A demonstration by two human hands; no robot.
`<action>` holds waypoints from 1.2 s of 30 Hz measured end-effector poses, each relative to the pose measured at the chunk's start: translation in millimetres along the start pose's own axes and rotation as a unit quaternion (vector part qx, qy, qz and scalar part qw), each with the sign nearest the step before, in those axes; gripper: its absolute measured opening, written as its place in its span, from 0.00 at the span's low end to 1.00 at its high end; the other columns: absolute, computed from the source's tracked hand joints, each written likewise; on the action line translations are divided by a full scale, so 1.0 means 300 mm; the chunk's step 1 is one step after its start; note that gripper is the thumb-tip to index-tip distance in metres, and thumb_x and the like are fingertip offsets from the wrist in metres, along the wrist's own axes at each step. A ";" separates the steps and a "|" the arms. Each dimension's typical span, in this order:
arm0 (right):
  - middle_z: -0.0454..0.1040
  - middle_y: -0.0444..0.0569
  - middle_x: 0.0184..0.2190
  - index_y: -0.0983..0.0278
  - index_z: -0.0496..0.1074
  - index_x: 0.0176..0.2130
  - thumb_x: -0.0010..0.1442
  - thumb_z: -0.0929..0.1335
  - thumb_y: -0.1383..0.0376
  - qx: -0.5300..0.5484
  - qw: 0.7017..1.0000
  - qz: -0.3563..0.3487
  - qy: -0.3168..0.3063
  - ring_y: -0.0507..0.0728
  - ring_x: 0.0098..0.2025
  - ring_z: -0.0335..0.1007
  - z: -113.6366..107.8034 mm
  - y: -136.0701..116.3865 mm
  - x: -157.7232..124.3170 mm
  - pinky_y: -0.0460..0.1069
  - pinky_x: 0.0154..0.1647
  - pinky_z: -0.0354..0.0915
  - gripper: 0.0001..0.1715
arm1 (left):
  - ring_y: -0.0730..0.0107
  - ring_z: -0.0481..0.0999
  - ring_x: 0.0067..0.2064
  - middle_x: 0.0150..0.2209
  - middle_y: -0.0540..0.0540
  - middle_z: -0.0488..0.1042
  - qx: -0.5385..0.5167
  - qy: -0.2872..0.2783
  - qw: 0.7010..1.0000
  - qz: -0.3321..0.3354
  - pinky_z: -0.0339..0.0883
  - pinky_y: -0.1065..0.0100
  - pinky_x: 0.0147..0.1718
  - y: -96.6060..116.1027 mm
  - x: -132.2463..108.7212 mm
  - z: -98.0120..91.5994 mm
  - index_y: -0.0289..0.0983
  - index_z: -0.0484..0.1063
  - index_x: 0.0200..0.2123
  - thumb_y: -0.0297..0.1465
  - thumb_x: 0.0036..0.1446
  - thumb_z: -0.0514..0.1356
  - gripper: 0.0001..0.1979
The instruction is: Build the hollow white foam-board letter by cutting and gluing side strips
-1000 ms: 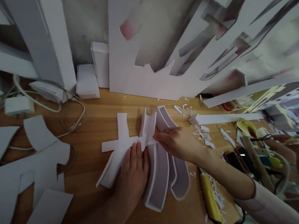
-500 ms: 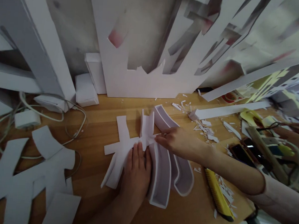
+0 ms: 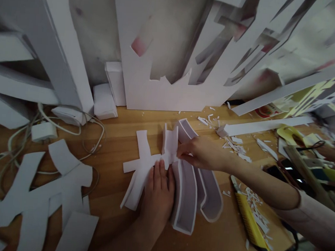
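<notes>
A white foam-board character piece [image 3: 144, 161] lies on the table, part of it flat and part built up with upright side strips. My left hand [image 3: 160, 192] rests on its flat middle, fingers stretched out. Across the piece, my right hand [image 3: 201, 151] has its fingers pinched together at the joint where the walled parts meet; what lies between the fingertips is hidden. Beside my left hand, a curved walled stroke [image 3: 184, 197] runs toward the front. To its right is another walled stroke with a rounded end [image 3: 212, 197], partly under my right hand.
A yellow utility knife [image 3: 251, 219] lies at the right among white scraps [image 3: 235, 146]. Flat white cut-outs [image 3: 36, 197] and white cables [image 3: 99, 137] lie at the left. A large white cut-out board [image 3: 163, 99] leans on the wall. Phones [image 3: 292, 171] lie at far right.
The whole scene has shifted slightly right in view. My left hand stays flat on the piece. My right hand remains at the joint, its fingers curled a little differently.
</notes>
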State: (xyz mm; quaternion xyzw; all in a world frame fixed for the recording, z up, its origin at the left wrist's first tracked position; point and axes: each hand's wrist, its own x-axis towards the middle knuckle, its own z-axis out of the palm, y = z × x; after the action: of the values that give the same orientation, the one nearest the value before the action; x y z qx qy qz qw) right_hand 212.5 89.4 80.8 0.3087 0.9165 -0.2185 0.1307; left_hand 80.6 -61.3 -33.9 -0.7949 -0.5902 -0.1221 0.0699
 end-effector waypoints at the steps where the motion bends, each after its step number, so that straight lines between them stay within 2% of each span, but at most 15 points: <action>1: 0.78 0.46 0.31 0.65 0.77 0.36 0.59 0.66 0.74 0.020 1.000 0.005 0.017 0.52 0.31 0.72 0.008 0.006 0.002 0.45 0.32 0.57 0.10 | 0.41 0.69 0.58 0.57 0.24 0.67 0.001 0.003 1.000 -0.001 0.71 0.52 0.53 0.000 0.000 0.001 0.27 0.72 0.52 0.26 0.52 0.61 0.22; 7: 0.79 0.47 0.31 0.64 0.77 0.38 0.62 0.65 0.69 0.032 0.993 0.016 0.110 0.52 0.30 0.72 0.093 0.020 -0.019 0.45 0.32 0.58 0.09 | 0.41 0.69 0.58 0.56 0.22 0.67 0.010 0.015 1.000 0.008 0.71 0.52 0.53 -0.005 -0.001 0.003 0.28 0.69 0.55 0.22 0.52 0.58 0.24; 12: 0.77 0.48 0.28 0.65 0.75 0.39 0.65 0.63 0.67 -0.050 0.988 0.000 0.145 0.52 0.28 0.70 0.133 0.022 -0.036 0.46 0.30 0.55 0.11 | 0.41 0.68 0.58 0.57 0.22 0.67 0.027 0.007 0.999 0.019 0.71 0.53 0.53 -0.010 -0.001 0.001 0.28 0.67 0.56 0.21 0.53 0.57 0.25; 14: 0.75 0.50 0.26 0.67 0.74 0.39 0.65 0.62 0.68 -0.108 0.985 -0.025 0.134 0.53 0.27 0.68 0.132 0.020 -0.041 0.47 0.29 0.54 0.12 | 0.41 0.69 0.58 0.57 0.23 0.67 0.024 0.009 1.000 0.016 0.71 0.53 0.53 -0.011 0.000 0.000 0.28 0.68 0.55 0.21 0.53 0.57 0.24; 18: 0.75 0.51 0.27 0.69 0.73 0.39 0.64 0.61 0.75 -0.186 0.978 -0.060 0.071 0.55 0.31 0.69 0.107 0.005 -0.055 0.48 0.29 0.52 0.13 | 0.41 0.69 0.58 0.56 0.23 0.67 0.023 0.010 1.000 0.019 0.72 0.52 0.52 -0.009 0.001 0.000 0.27 0.70 0.54 0.23 0.55 0.57 0.22; 23: 0.75 0.51 0.26 0.68 0.72 0.35 0.58 0.64 0.76 -0.197 0.980 -0.018 -0.002 0.56 0.30 0.70 0.059 -0.031 -0.062 0.49 0.27 0.48 0.09 | 0.43 0.70 0.58 0.57 0.25 0.68 0.032 0.010 0.999 0.016 0.72 0.52 0.52 -0.007 -0.002 0.008 0.27 0.71 0.53 0.24 0.56 0.57 0.20; 26: 0.75 0.50 0.26 0.67 0.74 0.34 0.55 0.66 0.75 -0.135 0.991 0.005 -0.011 0.55 0.29 0.70 0.035 -0.036 -0.055 0.48 0.27 0.47 0.09 | 0.42 0.70 0.58 0.57 0.24 0.68 0.023 0.011 1.000 0.015 0.72 0.52 0.52 -0.006 -0.001 0.009 0.27 0.71 0.53 0.25 0.55 0.59 0.21; 29: 0.77 0.48 0.28 0.65 0.76 0.33 0.55 0.66 0.75 0.053 0.998 0.031 0.027 0.52 0.30 0.69 0.024 -0.019 -0.035 0.47 0.30 0.52 0.10 | 0.40 0.70 0.57 0.56 0.23 0.68 0.006 0.018 1.000 0.010 0.72 0.52 0.51 -0.005 -0.001 0.010 0.27 0.73 0.52 0.25 0.53 0.61 0.21; 32: 0.76 0.45 0.27 0.66 0.76 0.30 0.53 0.68 0.72 0.260 0.958 0.091 0.079 0.50 0.28 0.67 0.040 0.010 -0.011 0.45 0.31 0.56 0.06 | 0.40 0.69 0.58 0.56 0.23 0.67 0.007 0.011 1.000 0.005 0.72 0.52 0.52 -0.003 -0.004 0.015 0.27 0.73 0.52 0.25 0.54 0.60 0.21; 34: 0.76 0.45 0.25 0.66 0.75 0.30 0.53 0.69 0.67 0.331 0.932 0.117 0.094 0.50 0.26 0.67 0.064 0.030 0.000 0.45 0.28 0.59 0.04 | 0.41 0.68 0.59 0.57 0.23 0.66 0.010 -0.003 1.000 0.005 0.71 0.51 0.53 -0.002 -0.007 0.018 0.28 0.72 0.53 0.25 0.56 0.58 0.21; 36: 0.76 0.46 0.26 0.66 0.75 0.31 0.54 0.70 0.60 0.386 0.908 0.127 0.100 0.51 0.27 0.70 0.088 0.046 0.004 0.45 0.28 0.63 0.10 | 0.42 0.67 0.59 0.58 0.24 0.65 0.008 -0.012 1.000 0.005 0.71 0.51 0.54 -0.002 -0.008 0.020 0.28 0.71 0.54 0.25 0.57 0.57 0.21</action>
State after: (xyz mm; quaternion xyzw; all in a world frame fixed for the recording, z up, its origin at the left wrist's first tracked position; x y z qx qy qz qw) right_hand 223.0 87.1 53.1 0.4691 0.7219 -0.5048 -0.0640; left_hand 80.2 -61.8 -40.4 -0.7988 -0.5878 -0.1075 0.0703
